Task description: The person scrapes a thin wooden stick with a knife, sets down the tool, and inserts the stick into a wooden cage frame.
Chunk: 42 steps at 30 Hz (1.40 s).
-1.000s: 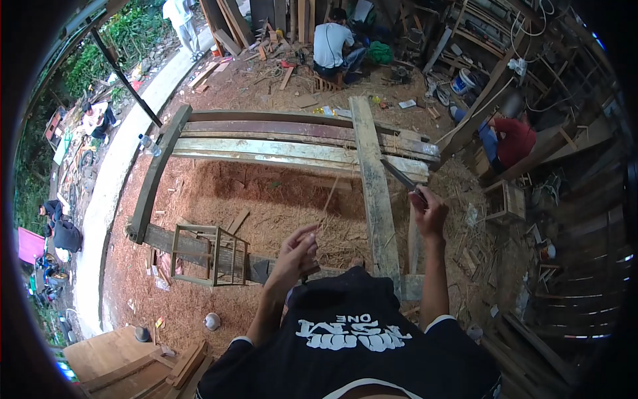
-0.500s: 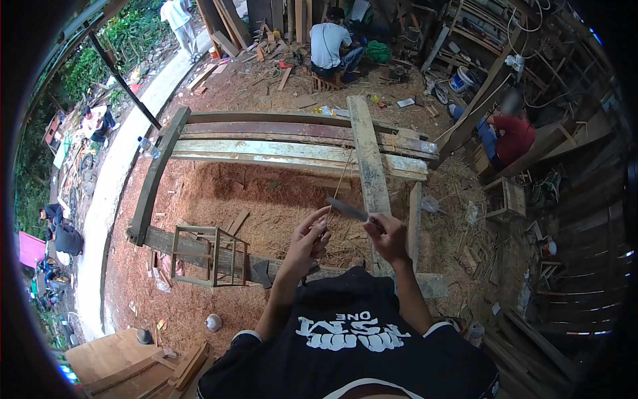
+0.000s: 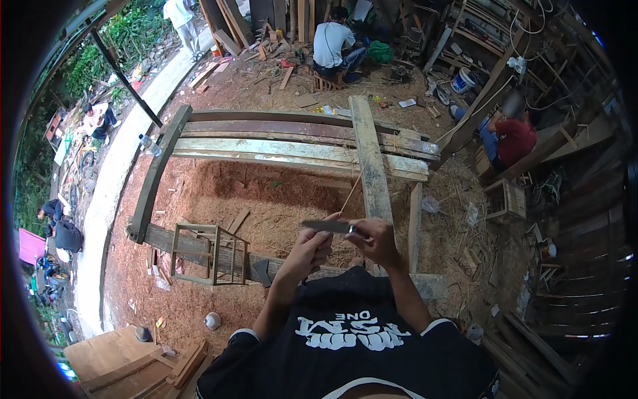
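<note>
In front of my chest, my right hand (image 3: 373, 241) is closed round the handle of a knife (image 3: 327, 226). Its broad grey blade points left and lies across the fingertips of my left hand (image 3: 307, 254). A thin bamboo-like strip (image 3: 353, 191) is pinched in those left fingers, running up and to the right past the blade. The strip's lower end is hidden by the blade and fingers. Just beyond both hands, a long upright-lying plank (image 3: 372, 166) rests across several weathered boards (image 3: 266, 147).
A small wooden frame stool (image 3: 211, 256) stands at left on shavings-covered ground. A heavy beam (image 3: 159, 173) bounds the bench's left end, with a water bottle (image 3: 147, 143) beside it. One person in white (image 3: 330, 45) crouches ahead; another in red (image 3: 515, 139) sits at right.
My right hand has moved left and down with the knife, bringing its blade level over my left fingers. The strip now leans further right.
</note>
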Each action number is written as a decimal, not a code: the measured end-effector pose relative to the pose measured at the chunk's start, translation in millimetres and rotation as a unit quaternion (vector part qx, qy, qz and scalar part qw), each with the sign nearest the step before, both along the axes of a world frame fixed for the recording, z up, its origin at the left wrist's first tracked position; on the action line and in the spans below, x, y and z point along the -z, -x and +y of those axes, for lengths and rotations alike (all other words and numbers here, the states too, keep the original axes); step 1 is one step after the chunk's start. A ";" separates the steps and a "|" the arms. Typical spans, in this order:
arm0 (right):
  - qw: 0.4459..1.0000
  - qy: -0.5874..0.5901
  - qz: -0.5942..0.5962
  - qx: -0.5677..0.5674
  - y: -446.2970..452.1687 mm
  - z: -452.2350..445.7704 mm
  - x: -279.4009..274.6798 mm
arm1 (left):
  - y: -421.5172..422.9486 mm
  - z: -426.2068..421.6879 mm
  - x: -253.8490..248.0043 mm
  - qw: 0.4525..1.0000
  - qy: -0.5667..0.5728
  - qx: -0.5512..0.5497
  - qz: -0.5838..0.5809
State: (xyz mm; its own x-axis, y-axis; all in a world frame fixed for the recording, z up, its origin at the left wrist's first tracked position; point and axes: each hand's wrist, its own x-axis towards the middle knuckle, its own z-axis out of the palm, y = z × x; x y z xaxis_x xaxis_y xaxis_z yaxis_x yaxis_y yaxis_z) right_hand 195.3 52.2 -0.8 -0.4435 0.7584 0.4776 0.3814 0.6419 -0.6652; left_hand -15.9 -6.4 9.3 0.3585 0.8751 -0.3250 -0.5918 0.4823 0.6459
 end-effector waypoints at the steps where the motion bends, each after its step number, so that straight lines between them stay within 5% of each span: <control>1: 1.000 -0.011 -0.016 0.001 -3.1 2.8 -0.7 | 0.7 -0.6 -0.2 1.000 0.011 0.006 -0.003; 6: 0.998 -0.061 0.012 0.012 -7.1 14.4 7.0 | -1.8 1.3 8.1 0.999 0.034 -0.007 0.020; 9: 0.985 -0.022 0.051 0.161 -23.0 33.3 22.3 | 0.0 -11.5 0.6 0.999 -0.009 0.032 0.027; 11: 0.954 -0.015 -0.033 0.297 -60.0 55.3 26.1 | 1.2 -24.8 1.0 0.998 -0.033 0.040 0.034; 12: 0.955 -0.079 0.003 0.286 -73.8 63.2 33.2 | 2.3 -27.6 5.7 0.998 -0.040 0.026 0.041; 14: 0.961 0.047 -0.009 0.272 -83.4 52.9 21.2 | 6.2 -22.9 7.3 0.997 -0.047 -0.005 0.064; 23: 0.995 0.084 0.018 0.057 -11.2 0.9 4.6 | -13.9 15.5 13.7 0.983 -0.123 -0.071 0.120; 33: 0.999 0.045 -0.009 0.021 0.5 -4.5 -3.8 | -12.7 11.2 14.9 0.985 -0.105 -0.036 0.131; 42: 0.993 -0.108 -0.047 -0.024 -6.5 11.3 7.1 | -4.3 -1.2 10.7 0.994 -0.047 -0.005 0.098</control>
